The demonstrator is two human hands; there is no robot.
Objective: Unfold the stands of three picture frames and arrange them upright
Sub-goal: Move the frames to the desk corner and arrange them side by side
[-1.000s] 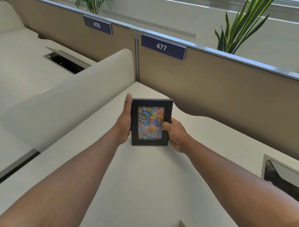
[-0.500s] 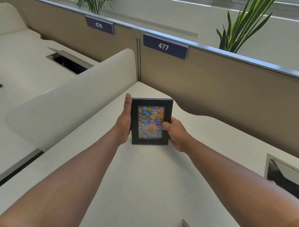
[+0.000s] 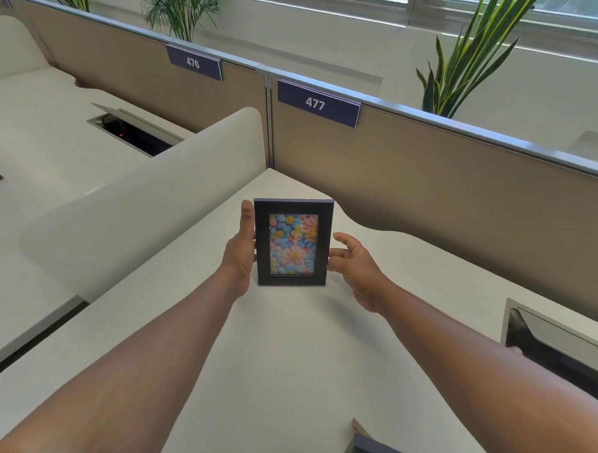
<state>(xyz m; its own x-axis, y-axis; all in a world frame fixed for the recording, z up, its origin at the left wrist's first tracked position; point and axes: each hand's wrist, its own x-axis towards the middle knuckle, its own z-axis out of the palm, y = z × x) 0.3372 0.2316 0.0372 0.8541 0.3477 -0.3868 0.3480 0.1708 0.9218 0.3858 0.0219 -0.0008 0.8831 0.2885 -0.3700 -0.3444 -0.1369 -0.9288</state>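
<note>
A small black picture frame (image 3: pixel 291 243) with a colourful flower print stands upright on the white desk (image 3: pixel 284 362), its front facing me. My left hand (image 3: pixel 240 254) lies against the frame's left edge with the thumb pointing up and the fingers hidden behind it. My right hand (image 3: pixel 354 263) is just right of the frame, fingers spread, with the fingertips at or barely off its right edge. The corner of a second dark frame (image 3: pixel 383 451) lies flat at the bottom edge of the view. The stand of the upright frame is hidden.
A tan partition (image 3: pixel 429 184) labelled 477 runs behind the desk. A curved white divider (image 3: pixel 137 198) borders the left side. An open cable hatch (image 3: pixel 556 343) sits in the desk at right. Plants (image 3: pixel 469 62) stand beyond the partition.
My right hand has let go of the frame's right edge and opened its fingers. The frame stays upright in the same spot, with my left hand still against it.
</note>
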